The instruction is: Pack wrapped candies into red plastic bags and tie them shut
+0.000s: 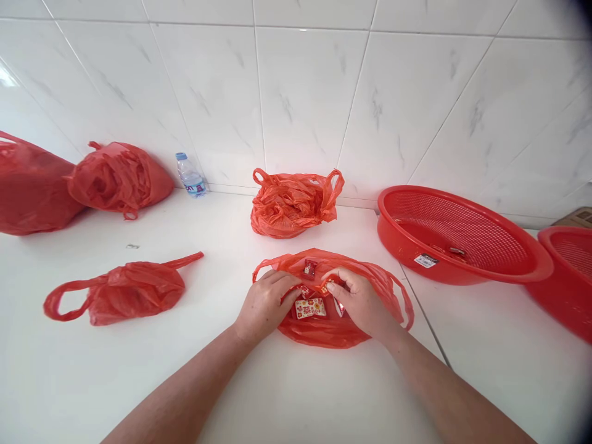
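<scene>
A thin red plastic bag (pixel 319 336) lies spread open on the white table before me, its handles out to both sides. Over its mouth, my right hand (pixel 358 302) pinches a small red-and-gold wrapped candy (pixel 329 285) between thumb and fingers. My left hand (pixel 268 302) reaches in from the other side, fingers closed at a small red wrapped candy (pixel 305 291). Inside the bag lie a white packet with red flowers and characters (pixel 311 308) and a dark red wrapped piece (pixel 310 267). Another pale packet is partly covered by my right hand.
Behind the bag sits a bunched red bag (pixel 291 206); a red bag with handles (pixel 139 293) lies left. Fuller red bags (pixel 123 176) and a water bottle (pixel 190 176) stand by the tiled wall. A red plastic basket (pixel 398 237) holding small pieces overlaps another basket (pixel 562 290) at right.
</scene>
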The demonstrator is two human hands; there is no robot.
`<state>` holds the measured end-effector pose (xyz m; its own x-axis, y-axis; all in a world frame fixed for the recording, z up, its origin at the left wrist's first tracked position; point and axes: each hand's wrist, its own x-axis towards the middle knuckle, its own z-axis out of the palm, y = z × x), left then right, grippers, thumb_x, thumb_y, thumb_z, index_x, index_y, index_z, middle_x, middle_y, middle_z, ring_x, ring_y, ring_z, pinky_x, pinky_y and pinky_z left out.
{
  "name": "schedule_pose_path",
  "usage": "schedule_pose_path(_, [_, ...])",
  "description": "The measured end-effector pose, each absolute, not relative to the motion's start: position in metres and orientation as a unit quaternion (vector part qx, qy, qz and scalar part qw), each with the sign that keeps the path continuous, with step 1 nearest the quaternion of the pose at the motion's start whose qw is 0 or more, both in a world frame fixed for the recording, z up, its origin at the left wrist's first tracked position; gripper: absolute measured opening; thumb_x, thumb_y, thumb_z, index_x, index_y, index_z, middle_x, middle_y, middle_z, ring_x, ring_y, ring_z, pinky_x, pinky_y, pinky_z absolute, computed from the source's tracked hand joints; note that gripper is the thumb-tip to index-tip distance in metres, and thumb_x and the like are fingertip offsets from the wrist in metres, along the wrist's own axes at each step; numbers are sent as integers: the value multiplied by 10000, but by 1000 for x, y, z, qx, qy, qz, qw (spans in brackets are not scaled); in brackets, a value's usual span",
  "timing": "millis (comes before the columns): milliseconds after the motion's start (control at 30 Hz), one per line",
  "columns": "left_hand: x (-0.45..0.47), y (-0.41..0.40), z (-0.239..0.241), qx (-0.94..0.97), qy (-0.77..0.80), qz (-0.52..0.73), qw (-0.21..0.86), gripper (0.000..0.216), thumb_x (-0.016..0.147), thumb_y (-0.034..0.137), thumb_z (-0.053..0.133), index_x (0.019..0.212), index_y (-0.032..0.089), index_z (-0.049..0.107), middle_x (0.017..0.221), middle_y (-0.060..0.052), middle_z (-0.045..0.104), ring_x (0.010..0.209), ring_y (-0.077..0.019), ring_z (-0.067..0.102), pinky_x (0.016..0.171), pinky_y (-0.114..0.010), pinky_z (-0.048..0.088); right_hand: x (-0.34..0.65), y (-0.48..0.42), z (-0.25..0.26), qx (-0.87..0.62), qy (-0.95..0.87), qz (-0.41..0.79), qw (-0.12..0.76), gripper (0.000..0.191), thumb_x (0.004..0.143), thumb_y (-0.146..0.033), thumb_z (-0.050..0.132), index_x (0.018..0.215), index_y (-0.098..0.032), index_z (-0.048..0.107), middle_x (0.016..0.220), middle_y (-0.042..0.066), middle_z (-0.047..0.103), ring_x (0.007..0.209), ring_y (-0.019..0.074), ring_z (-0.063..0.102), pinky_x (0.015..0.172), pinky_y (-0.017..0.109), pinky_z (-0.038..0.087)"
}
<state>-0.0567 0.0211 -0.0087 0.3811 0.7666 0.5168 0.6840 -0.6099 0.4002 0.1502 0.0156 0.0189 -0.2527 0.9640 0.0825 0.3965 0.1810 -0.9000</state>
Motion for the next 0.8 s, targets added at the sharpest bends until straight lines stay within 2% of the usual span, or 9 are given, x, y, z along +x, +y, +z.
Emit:
schedule_pose_path(200, [-56, 21, -11, 831, 438, 338, 65, 157, 894, 247, 480, 955, 230, 623, 914, -12, 686, 842, -174, 601, 772, -312, 466, 153, 16, 22, -522, -698, 343, 351, 157, 880, -273, 428, 910, -244, 578, 892, -21, 645, 813, 146, 594, 731, 282, 472])
schedule_pose_path(367, [-58, 23, -13, 837, 429, 336, 48, 151, 886, 230, 487, 961, 225, 619, 914, -23, 680, 846, -180, 597, 772, -318, 472, 159, 22, 16, -561, -722, 222, 338, 277, 875, -287, 462, 1139, -266, 542, 1024, 12, 643, 940, 183, 594, 808, 330, 474])
schedule_pose_path(467, [-60, 23, -11, 832, 423, 359, 2, 186, 875, 201, 497, 1020, 231, 610, 1037, -48, 645, 942, -194, 577, 849, -348, 461, 164, 27, 12, -555, -751, 87, 347, 221, 882, -252, 451, 1052, -239, 592, 975, 31, 643, 920, 192, 589, 820, 341, 464])
schedule_pose_path(633, [-64, 23, -8, 770, 499, 388, -82, 349, 827, 214, 557, 1175, 236, 542, 1305, -113, 452, 1186, -274, 428, 990, -457, 377, 175, 32, 12, -552, -747, -75, 363, 191, 883, -222, 446, 936, -202, 629, 885, 51, 609, 838, 186, 578, 759, 313, 472])
schedule_pose_path(800, [-73, 29, -10, 728, 560, 396, -1, 543, 786, 259, 594, 1295, 229, 410, 1350, -126, 392, 1250, -286, 372, 1015, -472, 359, 199, 24, 17, -578, -722, -148, 350, 209, 862, -271, 490, 1016, -202, 613, 982, 69, 579, 919, 205, 567, 805, 327, 465])
